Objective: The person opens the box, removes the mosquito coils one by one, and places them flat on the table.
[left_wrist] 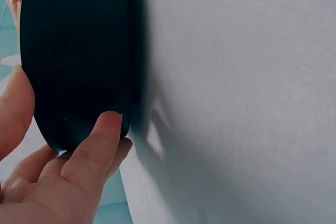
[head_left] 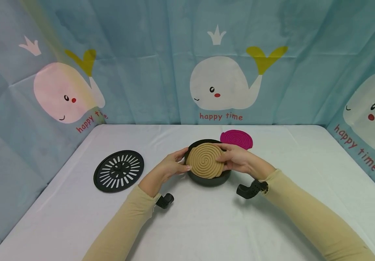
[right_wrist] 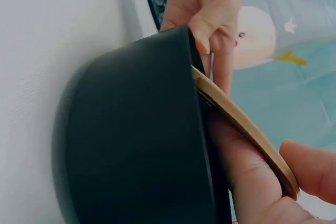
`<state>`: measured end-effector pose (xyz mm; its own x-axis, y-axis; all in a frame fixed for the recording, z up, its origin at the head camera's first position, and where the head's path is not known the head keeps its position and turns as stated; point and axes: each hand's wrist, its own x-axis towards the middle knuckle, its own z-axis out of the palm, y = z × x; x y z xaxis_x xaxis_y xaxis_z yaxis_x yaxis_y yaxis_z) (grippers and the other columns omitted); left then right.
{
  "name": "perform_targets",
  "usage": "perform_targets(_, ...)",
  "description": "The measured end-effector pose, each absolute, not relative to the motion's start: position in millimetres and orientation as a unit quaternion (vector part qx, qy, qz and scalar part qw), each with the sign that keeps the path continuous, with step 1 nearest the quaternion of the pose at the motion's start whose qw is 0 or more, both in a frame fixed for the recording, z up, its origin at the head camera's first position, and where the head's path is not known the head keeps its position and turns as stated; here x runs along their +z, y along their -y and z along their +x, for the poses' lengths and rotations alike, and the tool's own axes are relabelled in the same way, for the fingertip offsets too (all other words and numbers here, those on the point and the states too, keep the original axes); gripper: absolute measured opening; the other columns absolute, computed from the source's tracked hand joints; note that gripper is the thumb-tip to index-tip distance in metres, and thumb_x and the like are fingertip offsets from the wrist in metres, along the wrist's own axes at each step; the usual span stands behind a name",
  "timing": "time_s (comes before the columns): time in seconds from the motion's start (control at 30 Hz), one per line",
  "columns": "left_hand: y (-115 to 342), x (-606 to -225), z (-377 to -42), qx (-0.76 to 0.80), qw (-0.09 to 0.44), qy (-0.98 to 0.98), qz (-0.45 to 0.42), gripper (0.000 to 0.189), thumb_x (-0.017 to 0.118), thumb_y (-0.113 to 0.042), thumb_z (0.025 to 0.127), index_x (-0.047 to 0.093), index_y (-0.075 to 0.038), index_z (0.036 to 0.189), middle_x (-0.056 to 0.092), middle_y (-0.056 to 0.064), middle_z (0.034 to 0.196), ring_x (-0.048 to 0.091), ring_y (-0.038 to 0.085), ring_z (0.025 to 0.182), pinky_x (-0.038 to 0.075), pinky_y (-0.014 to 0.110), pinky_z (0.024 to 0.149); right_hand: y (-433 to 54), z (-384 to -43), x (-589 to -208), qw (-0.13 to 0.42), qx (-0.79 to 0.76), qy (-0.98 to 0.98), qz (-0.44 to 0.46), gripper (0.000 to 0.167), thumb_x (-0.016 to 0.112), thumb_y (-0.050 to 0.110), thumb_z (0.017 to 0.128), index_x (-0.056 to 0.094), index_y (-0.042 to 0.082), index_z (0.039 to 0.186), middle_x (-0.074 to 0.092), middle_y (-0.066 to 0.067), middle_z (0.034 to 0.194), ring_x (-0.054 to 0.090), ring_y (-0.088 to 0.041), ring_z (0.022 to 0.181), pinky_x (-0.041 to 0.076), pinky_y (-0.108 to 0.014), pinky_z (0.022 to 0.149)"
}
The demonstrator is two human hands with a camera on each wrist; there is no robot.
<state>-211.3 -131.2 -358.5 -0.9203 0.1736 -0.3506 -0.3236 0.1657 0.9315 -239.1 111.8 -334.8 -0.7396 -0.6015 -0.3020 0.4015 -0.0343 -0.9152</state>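
A tan mosquito coil [head_left: 205, 161] slants over a round black container [head_left: 208, 182], its left edge down inside the rim. My right hand [head_left: 238, 158] pinches the coil's right edge, thumb on top and fingers beneath; the right wrist view shows those fingers [right_wrist: 247, 169] between coil [right_wrist: 244, 124] and container wall [right_wrist: 134, 129]. On the other side, my left hand [head_left: 168, 167] holds the container by its wall. Its fingers [left_wrist: 86, 163] lie against the dark side in the left wrist view, with the thumb [left_wrist: 16, 111] up by the rim.
A black slotted lid [head_left: 119, 171] lies on the white table [head_left: 200, 224] to the left. Behind the container at the right is a magenta coil [head_left: 238, 139]. A blue curtain [head_left: 161, 87] printed with whales hangs round the back and sides.
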Motion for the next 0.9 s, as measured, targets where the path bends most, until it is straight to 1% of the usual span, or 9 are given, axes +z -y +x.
perform_targets(0.13,130,-359,-212,0.638,0.194,-0.743,-0.054,0.081,0.066,0.01,0.087,0.031,-0.017,0.154,0.021,0.011,0.159,0.023,0.031,0.143,0.043,0.042,0.102,-119,-238,-332,0.34,-0.723,-0.597,-0.078,0.068,0.037,-0.011,0.097,0.006,0.004,0.156,0.021,-0.03,0.152,0.062,-0.021,0.101,0.049,-0.049,0.091)
perform_targets(0.27,130,-358,-213,0.634,0.194,-0.746,-0.055,0.08,0.066,0.009,0.087,0.031,-0.017,0.154,0.022,0.011,0.159,0.025,0.031,0.143,0.045,0.041,0.1,-130,-238,-325,0.333,-0.736,-0.584,-0.076,0.068,0.038,-0.012,0.097,0.007,0.004,0.156,0.023,-0.029,0.151,0.064,-0.019,0.098,0.053,-0.044,0.086)
perform_targets(0.37,131,-358,-212,0.637,0.194,-0.744,-0.053,0.081,0.066,0.01,0.087,0.03,-0.016,0.154,0.021,0.012,0.159,0.026,0.032,0.142,0.046,0.039,0.098,-140,-239,-320,0.323,-0.746,-0.577,-0.075,0.069,0.038,-0.014,0.095,0.009,0.002,0.156,0.032,-0.027,0.144,0.066,-0.019,0.095,0.056,-0.041,0.081)
perform_targets(0.47,131,-357,-212,0.639,0.195,-0.742,-0.051,0.081,0.065,0.011,0.087,0.029,-0.015,0.154,0.02,0.012,0.159,0.027,0.031,0.142,0.046,0.037,0.096,-150,-240,-315,0.311,-0.75,-0.579,-0.079,0.069,0.037,-0.015,0.095,0.008,0.001,0.155,0.043,-0.021,0.132,0.067,-0.02,0.093,0.057,-0.039,0.078)
perform_targets(0.53,130,-356,-212,0.639,0.196,-0.742,-0.052,0.081,0.065,0.011,0.087,0.029,-0.015,0.154,0.02,0.012,0.16,0.026,0.031,0.142,0.046,0.036,0.096,-156,-240,-312,0.304,-0.75,-0.581,-0.084,0.068,0.036,-0.015,0.095,0.008,0.0,0.155,0.046,-0.017,0.127,0.068,-0.02,0.092,0.057,-0.038,0.077)
perform_targets(0.63,131,-355,-212,0.637,0.196,-0.744,-0.053,0.081,0.065,0.011,0.087,0.03,-0.016,0.154,0.02,0.011,0.16,0.026,0.03,0.142,0.045,0.038,0.099,-165,-241,-308,0.293,-0.75,-0.585,-0.093,0.068,0.035,-0.015,0.096,0.005,0.001,0.155,0.041,-0.019,0.131,0.067,-0.019,0.094,0.057,-0.037,0.078)
perform_targets(0.77,131,-355,-212,0.638,0.197,-0.743,-0.055,0.08,0.065,0.011,0.087,0.03,-0.016,0.154,0.021,0.01,0.16,0.025,0.03,0.143,0.044,0.039,0.101,-177,-241,-303,0.271,-0.751,-0.595,-0.088,0.07,0.035,-0.014,0.096,0.002,0.003,0.156,0.024,-0.026,0.145,0.066,-0.017,0.096,0.056,-0.036,0.08)
perform_targets(0.83,131,-355,-212,0.639,0.198,-0.741,-0.056,0.08,0.065,0.011,0.087,0.031,-0.017,0.154,0.021,0.01,0.16,0.026,0.029,0.143,0.045,0.039,0.1,-183,-240,-301,0.262,-0.754,-0.597,-0.078,0.071,0.036,-0.013,0.097,0.002,0.004,0.156,0.018,-0.027,0.149,0.066,-0.016,0.096,0.056,-0.036,0.08)
perform_targets(0.9,131,-355,-213,0.639,0.198,-0.741,-0.055,0.081,0.066,0.011,0.087,0.031,-0.016,0.154,0.022,0.01,0.159,0.027,0.029,0.142,0.046,0.038,0.099,-190,-240,-299,0.255,-0.758,-0.596,-0.069,0.072,0.036,-0.012,0.097,0.0,0.007,0.157,0.015,-0.026,0.15,0.066,-0.016,0.096,0.056,-0.035,0.08)
